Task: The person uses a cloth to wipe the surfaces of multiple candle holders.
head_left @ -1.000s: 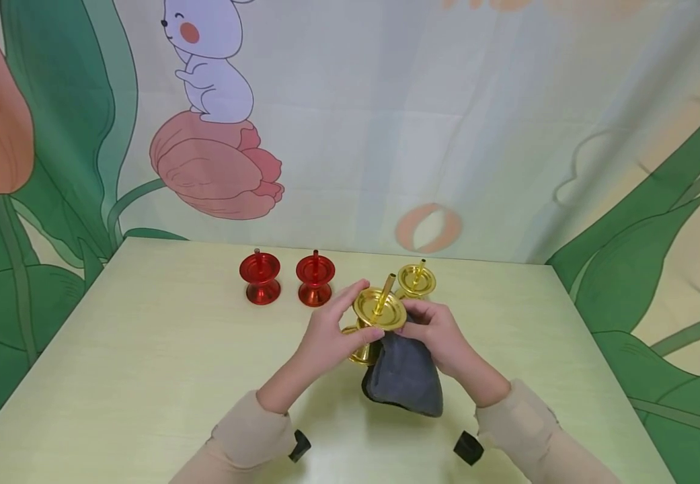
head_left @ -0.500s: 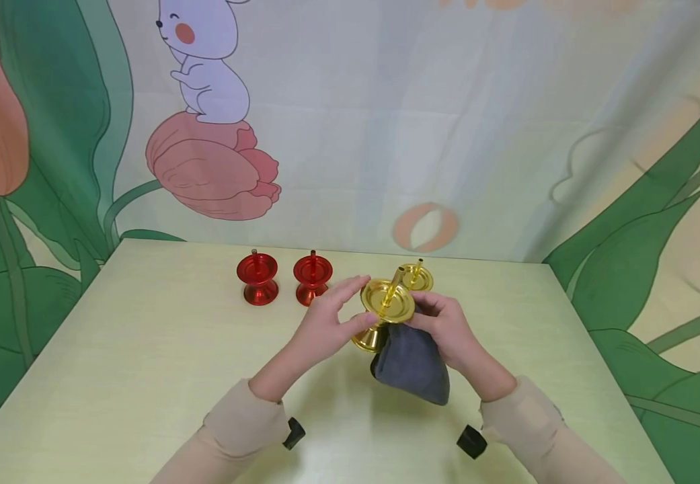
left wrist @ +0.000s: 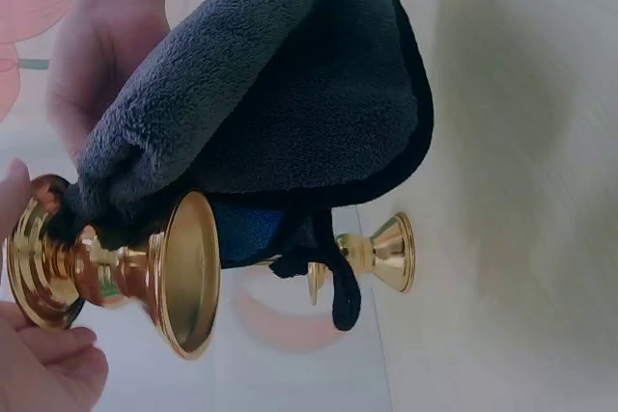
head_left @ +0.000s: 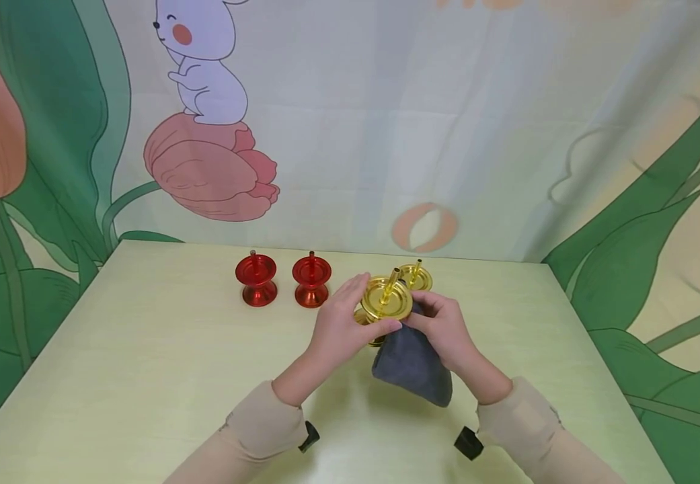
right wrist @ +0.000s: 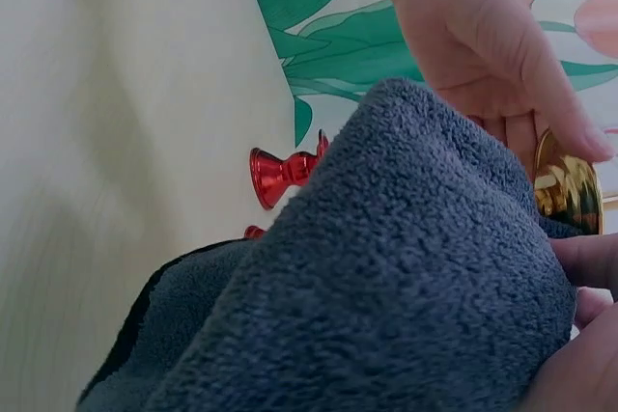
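Note:
A gold candle holder (head_left: 388, 304) with an upright spike is held above the table between both hands, its dish tilted. My left hand (head_left: 342, 321) grips the dish's rim from the left, thumb along the near side. On the right side, my right hand (head_left: 443, 329) pinches a grey cloth (head_left: 413, 368) against the same rim. The cloth hangs below that hand, with its plush surface and black edging visible in the left wrist view. There the holder's hollow flared base (left wrist: 191, 275) also shows. Cloth and fingers hide part of the stem.
Behind the hands, a second gold candle holder (head_left: 416, 277) stands on the pale table (head_left: 144, 363). Two red candle holders, one (head_left: 259, 292) farther left and one (head_left: 311, 294) nearer, stand along the back. A printed curtain (head_left: 337, 134) hangs behind the table edge.
Both hands have lifted the gold candle holder slightly up and to the right, with the cloth. Most recently the left hand has moved right and closed further around the dish.

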Tool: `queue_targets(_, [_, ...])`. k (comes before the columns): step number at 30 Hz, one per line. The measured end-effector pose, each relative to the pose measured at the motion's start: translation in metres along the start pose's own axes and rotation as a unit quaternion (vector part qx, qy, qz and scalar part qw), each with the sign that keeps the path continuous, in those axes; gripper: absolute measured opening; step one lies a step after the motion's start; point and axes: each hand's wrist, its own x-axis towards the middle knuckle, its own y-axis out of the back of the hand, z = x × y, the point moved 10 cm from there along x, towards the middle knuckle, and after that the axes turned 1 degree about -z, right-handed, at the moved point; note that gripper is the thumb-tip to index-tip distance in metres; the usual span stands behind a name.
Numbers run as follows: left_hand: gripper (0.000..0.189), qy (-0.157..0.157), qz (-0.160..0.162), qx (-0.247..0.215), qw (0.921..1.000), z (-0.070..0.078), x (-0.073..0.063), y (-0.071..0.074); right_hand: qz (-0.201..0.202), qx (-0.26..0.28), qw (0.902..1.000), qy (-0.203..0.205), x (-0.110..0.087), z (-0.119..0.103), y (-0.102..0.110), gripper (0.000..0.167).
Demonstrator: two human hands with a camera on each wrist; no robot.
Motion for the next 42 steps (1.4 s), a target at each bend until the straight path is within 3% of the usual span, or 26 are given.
queue_targets(3, [0.081, -0.003, -0.011, -0.025, 0.9996, -0.003, 0.002, -0.003, -0.013, 0.001, 0.9999, -0.001, 0.0, 0.002, 0.002, 0.035])
queue_targets(8, [0.081, 0.005, -0.077, -0.083, 0.9935, -0.01, 0.003, -0.016, -0.071, 0.022, 0.9973, 0.006, -0.002, 0.006, 0.001, 0.031])
queue_targets(15, [0.076, 0.0, -0.195, -0.148, 0.9697, -0.009, -0.005, -0.041, -0.187, 0.059, 0.9805, -0.016, -0.01, 0.019, -0.004, 0.029])
queue_targets(20, [0.072, 0.028, -0.227, -0.184, 0.956, -0.016, -0.011, -0.053, -0.212, 0.048, 0.9753, -0.041, -0.014, 0.031, -0.003, 0.03])
queue_targets(23, [0.073, 0.052, -0.205, -0.207, 0.9552, -0.025, -0.01, -0.054, -0.186, 0.027, 0.9806, -0.057, -0.012, 0.037, 0.004, 0.028])
queue_targets(28, [0.074, 0.085, -0.124, -0.229, 0.9617, -0.042, 0.001, -0.045, -0.114, -0.001, 0.9896, -0.087, -0.008, 0.044, 0.025, 0.04])
queue_targets(35, [0.083, 0.108, -0.014, -0.177, 0.9781, -0.067, 0.019, -0.036, -0.064, 0.013, 0.9913, -0.114, -0.011, 0.052, 0.042, 0.044])
queue_targets(42, [0.084, 0.13, 0.074, -0.136, 0.9793, -0.096, 0.034, -0.041, -0.044, 0.015, 0.9925, -0.113, -0.014, 0.055, 0.047, 0.043])
